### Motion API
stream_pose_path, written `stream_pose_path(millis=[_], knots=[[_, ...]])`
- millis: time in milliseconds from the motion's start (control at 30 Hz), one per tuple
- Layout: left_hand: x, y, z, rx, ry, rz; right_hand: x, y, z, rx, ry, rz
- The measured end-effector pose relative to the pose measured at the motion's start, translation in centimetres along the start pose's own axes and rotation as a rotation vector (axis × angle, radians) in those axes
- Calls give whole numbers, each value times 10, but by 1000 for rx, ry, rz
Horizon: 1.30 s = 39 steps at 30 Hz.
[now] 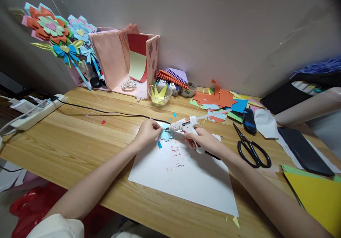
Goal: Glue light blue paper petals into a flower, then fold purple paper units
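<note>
My right hand (204, 141) grips a white hot glue gun (184, 125), its nozzle pointing left at a small light blue folded paper piece (165, 135). My left hand (147, 131) pinches that blue piece from the left and holds it down on a white paper sheet (186, 176) spread on the wooden table (80, 138). The sheet carries small glue and colour marks near the hands. A tiny blue scrap (159, 144) lies just below the piece.
Black scissors (252, 148) lie right of the sheet, with a black phone (303, 150) and yellow paper (317, 195) beyond. Coloured paper scraps (221, 99), a clear bowl (160, 95), a pink box (125, 58) and paper flowers (55, 28) line the wall. A power strip (37, 112) sits left, its black cord (106, 112) crossing the table.
</note>
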State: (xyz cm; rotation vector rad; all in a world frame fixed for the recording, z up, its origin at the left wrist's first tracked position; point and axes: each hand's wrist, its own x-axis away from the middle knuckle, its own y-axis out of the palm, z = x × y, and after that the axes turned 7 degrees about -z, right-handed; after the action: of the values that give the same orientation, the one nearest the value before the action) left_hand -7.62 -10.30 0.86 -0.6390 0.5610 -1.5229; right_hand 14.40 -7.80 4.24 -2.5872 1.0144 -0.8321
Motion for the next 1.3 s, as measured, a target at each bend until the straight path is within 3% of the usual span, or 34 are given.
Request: stream_pose_path(millis=[767, 1300], knots=[[-1, 1, -2, 8, -2, -7, -2, -5, -16, 108, 76, 28], [-2, 0, -4, -34, -5, -24, -8, -10, -8, -86, 83, -41]])
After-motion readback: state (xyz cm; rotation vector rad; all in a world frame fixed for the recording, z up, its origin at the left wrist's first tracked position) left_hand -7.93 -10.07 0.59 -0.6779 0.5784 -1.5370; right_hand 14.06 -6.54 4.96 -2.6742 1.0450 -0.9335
